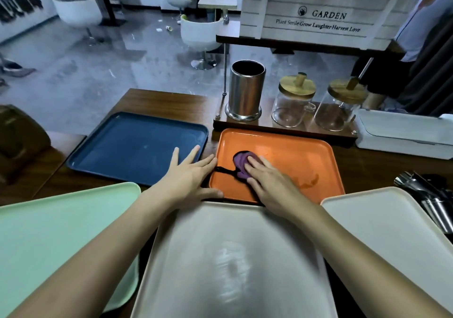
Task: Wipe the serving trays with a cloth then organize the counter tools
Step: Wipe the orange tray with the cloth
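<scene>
An orange tray (299, 153) lies on the counter past a grey tray (232, 256). On the orange tray sits a purple cloth (239, 164) with a black loop. My right hand (267, 182) presses flat on that cloth with straight fingers. My left hand (190, 173) rests flat across the gap between the orange tray's left rim and a dark blue tray (127, 146), fingers spread, thumb at the orange tray's near corner. A mint green tray (49, 224) is at the near left and a cream tray (382, 222) at the near right.
Behind the orange tray a wooden stand holds a steel cylinder (246, 89) and two glass jars with wooden lids (295, 101). A white box (402, 131) is at the right. Steel cups (426, 195) lie at the right edge. A garden planter (318, 16) stands above.
</scene>
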Available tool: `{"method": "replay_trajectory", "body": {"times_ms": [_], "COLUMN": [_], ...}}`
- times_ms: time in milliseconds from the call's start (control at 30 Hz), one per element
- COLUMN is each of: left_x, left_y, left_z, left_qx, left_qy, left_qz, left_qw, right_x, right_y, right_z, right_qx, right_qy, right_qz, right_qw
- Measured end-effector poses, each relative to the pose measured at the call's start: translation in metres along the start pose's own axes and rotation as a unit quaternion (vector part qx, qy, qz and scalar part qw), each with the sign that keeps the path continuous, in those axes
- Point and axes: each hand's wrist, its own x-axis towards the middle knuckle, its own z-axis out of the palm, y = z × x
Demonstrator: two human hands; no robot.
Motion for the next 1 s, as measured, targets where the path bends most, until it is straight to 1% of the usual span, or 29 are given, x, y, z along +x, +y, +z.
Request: {"method": "replay_trajectory", "body": {"times_ms": [133,200,267,467,667,733,800,1000], "left_x": [0.003,0.005,0.005,0.002,0.001,0.002,0.003,0.003], "left_y": [-0.004,-0.007,-0.008,-0.003,-0.004,-0.005,-0.004,-0.003], "left_z": [0.004,0.008,0.010,0.007,0.005,0.005,0.005,0.008], "left_qx": [-0.017,-0.028,-0.040,-0.051,-0.053,-0.049,-0.046,-0.009], "left_qy": [0.011,0.020,0.022,0.026,0.027,0.030,0.037,0.031], "left_qz": [0.011,0.019,0.020,0.013,0.026,0.028,0.025,0.009], "left_qw": [1.000,0.999,0.999,0.998,0.998,0.998,0.998,0.999], "right_x": [0.005,0.013,0.024,0.072,0.108,0.107,0.103,0.041], "right_y": [-0.006,-0.011,-0.014,-0.009,-0.008,-0.011,-0.014,-0.023], "right_z": [0.003,0.007,0.011,0.006,0.005,0.006,0.007,0.010], "right_qx": [-0.021,-0.011,-0.003,-0.018,-0.029,-0.017,-0.002,0.051], "right_qy": [-0.015,-0.023,-0.024,-0.026,-0.003,0.009,0.022,-0.026], "right_qz": [-0.052,-0.076,-0.083,-0.038,0.010,0.013,-0.001,-0.083], "right_qw": [0.998,0.997,0.996,0.999,1.000,1.000,1.000,0.995]}}
